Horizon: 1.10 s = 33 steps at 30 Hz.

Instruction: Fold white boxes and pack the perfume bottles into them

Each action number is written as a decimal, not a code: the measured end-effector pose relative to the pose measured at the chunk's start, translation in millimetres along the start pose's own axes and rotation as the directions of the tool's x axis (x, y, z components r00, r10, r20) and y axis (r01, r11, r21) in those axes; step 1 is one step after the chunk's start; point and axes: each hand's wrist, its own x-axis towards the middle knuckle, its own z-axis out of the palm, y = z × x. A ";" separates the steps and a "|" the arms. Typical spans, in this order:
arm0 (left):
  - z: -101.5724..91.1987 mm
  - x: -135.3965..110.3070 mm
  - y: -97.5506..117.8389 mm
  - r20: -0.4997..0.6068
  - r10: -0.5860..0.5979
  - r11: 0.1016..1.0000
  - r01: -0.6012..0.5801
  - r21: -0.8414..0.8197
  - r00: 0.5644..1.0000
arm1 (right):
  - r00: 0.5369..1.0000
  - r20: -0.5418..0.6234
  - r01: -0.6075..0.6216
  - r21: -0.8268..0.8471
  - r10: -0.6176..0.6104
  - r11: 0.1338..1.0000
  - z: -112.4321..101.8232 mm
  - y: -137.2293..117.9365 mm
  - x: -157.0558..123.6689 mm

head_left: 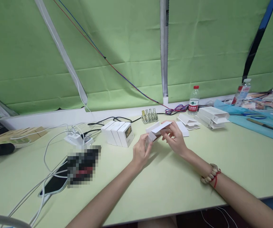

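Note:
Both hands are around a small white cardboard box [160,128] held just above the table, its flap raised. My left hand [141,152] grips the box's left end. The fingers of my right hand [174,137] are closed on its right side, by the flap. Behind my hands stand several small glass bottles [149,116], one with a yellowish top. To the left is a row of white boxes [117,133], closed and upright, the end one bearing a dark picture. Right of my hands lie flattened white cartons [188,121] and open white cartons [213,116].
A red-capped water bottle [193,100] stands at the back. A white power strip [77,137] with tangled cables, a dark phone-like object [54,180] and yellowish boxes [17,135] lie at left. A blue sheet [257,125] with a pen [263,124] covers the right.

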 end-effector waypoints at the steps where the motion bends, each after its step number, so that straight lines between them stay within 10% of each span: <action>1: 0.2 -0.5 -0.3 -0.002 -0.005 1.000 0.005 0.009 1.000 | 1.000 0.003 0.009 -0.006 -0.009 1.000 0.3 -1.0 -0.3; 33: 0.0 2.9 4.1 0.012 0.162 0.966 -0.161 0.204 0.987 | 0.994 -0.036 -0.103 -0.085 0.100 0.991 4.7 9.0 -6.3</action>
